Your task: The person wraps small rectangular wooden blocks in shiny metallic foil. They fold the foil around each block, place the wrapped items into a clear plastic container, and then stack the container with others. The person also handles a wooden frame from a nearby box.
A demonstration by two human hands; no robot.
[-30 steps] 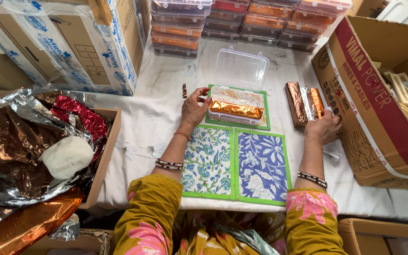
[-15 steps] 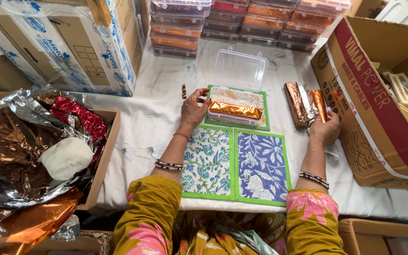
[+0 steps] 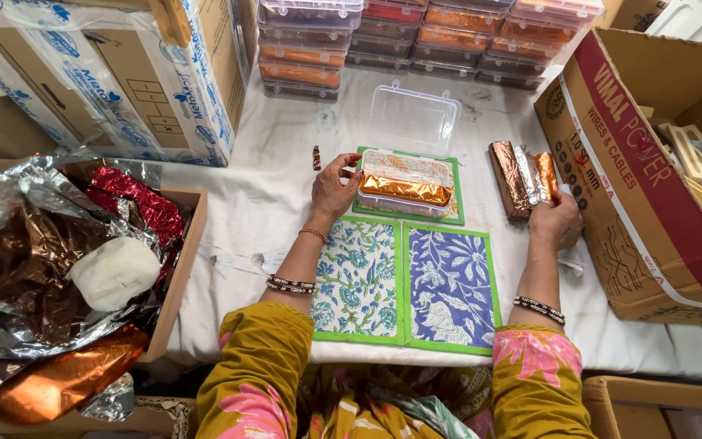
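My left hand [image 3: 332,189] rests against the left side of an open clear plastic box [image 3: 406,180], fingers curled on its edge. The box holds foil-wrapped bars, an orange one on top, and its lid [image 3: 413,119] stands open behind. My right hand [image 3: 558,217] grips the near end of an orange foil-wrapped bar [image 3: 546,176], which lies beside a silver bar and a brown foil bar [image 3: 509,179] on the white cloth. Two floral mats with green borders, one teal [image 3: 359,278] and one blue [image 3: 450,287], lie side by side in front of me.
A large open cardboard box [image 3: 635,187] stands at the right with wooden pieces inside. A wooden tray [image 3: 176,280] at the left holds crumpled foil sheets and a white lump [image 3: 114,270]. Stacked filled plastic boxes [image 3: 416,36] line the back. Taped cartons [image 3: 107,73] stand at back left.
My right hand shifted on the orange bar by the cardboard box, lifting and tilting it, then lowering it beside the silver bar. The left hand stayed put. Foil at the left shifted.
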